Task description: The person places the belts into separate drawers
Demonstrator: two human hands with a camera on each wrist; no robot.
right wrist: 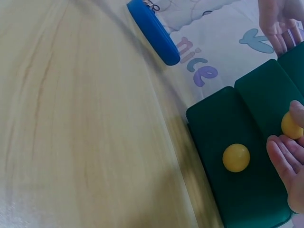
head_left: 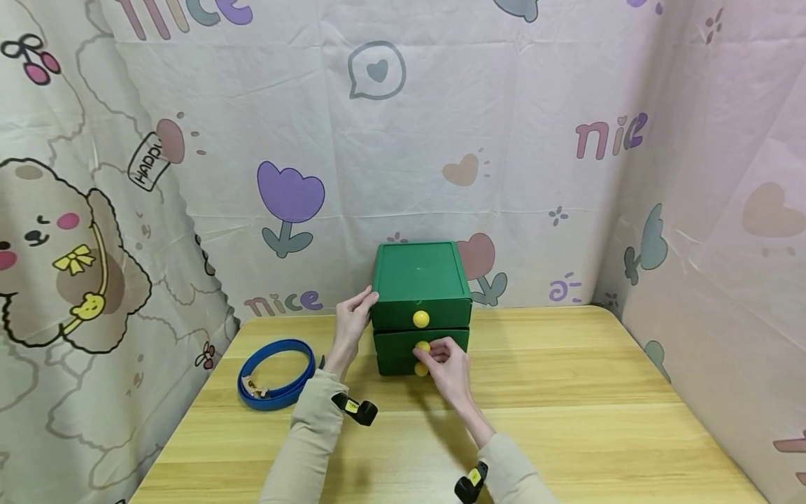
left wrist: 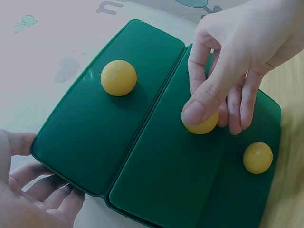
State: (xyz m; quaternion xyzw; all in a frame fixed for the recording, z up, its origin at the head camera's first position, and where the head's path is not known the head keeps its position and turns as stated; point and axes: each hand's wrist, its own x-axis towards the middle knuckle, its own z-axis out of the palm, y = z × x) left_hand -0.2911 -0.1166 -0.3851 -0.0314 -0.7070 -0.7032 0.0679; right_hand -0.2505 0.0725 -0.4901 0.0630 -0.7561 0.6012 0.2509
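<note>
Thumb and fingers of the right hand (head_left: pixel 450 367) pinch the round yellow middle knob (left wrist: pixel 202 125) on a small green three-drawer cabinet (head_left: pixel 412 297), which stands upright near the far edge of the wood-grain table (head_left: pixel 567 406). The left hand (head_left: pixel 352 322) rests against the cabinet's left side, its thumb near the upper front corner and its other fingers spread loosely, slightly bent, along the side wall; it does not wrap round any part. Above the pinched knob, the top drawer (left wrist: pixel 85 133) carries a matching top knob (left wrist: pixel 118 78), untouched, and a thin dark seam parts this front from the middle drawer (left wrist: pixel 156 142). Below, the bottom drawer (right wrist: pixel 223 123) has its own bottom knob (right wrist: pixel 236 158), near the right fingers but apart from them. Whether the middle drawer sits slightly out cannot be told. Left of the cabinet, a blue belt (head_left: pixel 286 397) lies coiled in a ring, with a gold-toned buckle (head_left: pixel 255 388) at its near left. Both forearms wear beige sleeves, and a small black wrist camera (head_left: pixel 360 409) sits at the left wrist. Behind hangs a pale cloth backdrop (head_left: pixel 409 140) printed with tulips, hearts and the word "nice".
</note>
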